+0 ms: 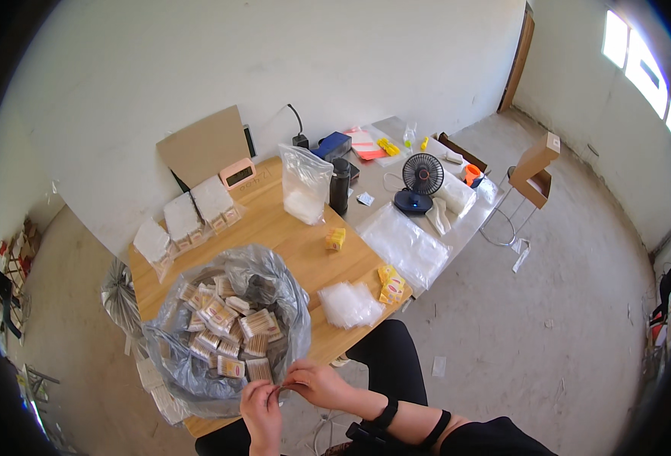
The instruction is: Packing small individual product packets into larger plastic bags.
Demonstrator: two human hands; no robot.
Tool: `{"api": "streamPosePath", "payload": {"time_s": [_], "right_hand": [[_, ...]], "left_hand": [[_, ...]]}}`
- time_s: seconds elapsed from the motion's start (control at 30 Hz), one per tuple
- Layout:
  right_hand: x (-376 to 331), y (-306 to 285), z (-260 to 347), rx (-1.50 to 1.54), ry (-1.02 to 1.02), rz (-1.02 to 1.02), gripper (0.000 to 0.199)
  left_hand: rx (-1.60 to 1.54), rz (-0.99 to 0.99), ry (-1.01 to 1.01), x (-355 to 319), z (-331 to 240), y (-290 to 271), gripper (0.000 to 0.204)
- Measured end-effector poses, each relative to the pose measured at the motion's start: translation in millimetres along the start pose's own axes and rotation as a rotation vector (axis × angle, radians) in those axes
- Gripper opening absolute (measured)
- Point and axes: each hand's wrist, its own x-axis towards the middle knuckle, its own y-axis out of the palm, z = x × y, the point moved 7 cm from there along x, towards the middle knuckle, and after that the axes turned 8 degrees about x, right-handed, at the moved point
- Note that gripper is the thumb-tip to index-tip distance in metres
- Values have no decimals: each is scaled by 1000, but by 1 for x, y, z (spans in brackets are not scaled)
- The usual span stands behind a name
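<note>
Toothpick packet [281, 389], small and thin, sits pinched between my left hand [262, 410] and right hand [316, 382], just at the near rim of the grey plastic bag [221, 319] full of packets on the wooden table [297, 243]. I judge I'm mid-pick; next calls for a steady pull clear.

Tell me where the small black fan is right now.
In the head view, the fan stands at the table's far right, between the black bottle and a white roll.
</note>
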Motion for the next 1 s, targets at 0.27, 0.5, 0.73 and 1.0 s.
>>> {"api": "streamPosePath", "payload": {"time_s": [0.27, 0.5, 0.73, 1.0], "right_hand": [[0, -4, 7, -54, -20, 54, 13], [-14, -5, -26, 60, 228, 29, 17], [-15, -89, -90, 245, 608, -213, 13], [83, -285, -179, 591, 417, -806, 13]], "left_hand": [[4, 104, -118, -3, 4, 5, 7], [-156, 122, -230, -12, 34, 23, 8], [-112, 77, -307, -5, 56, 25, 10], [61, 206, -262, 2, 61, 29, 19]]}}
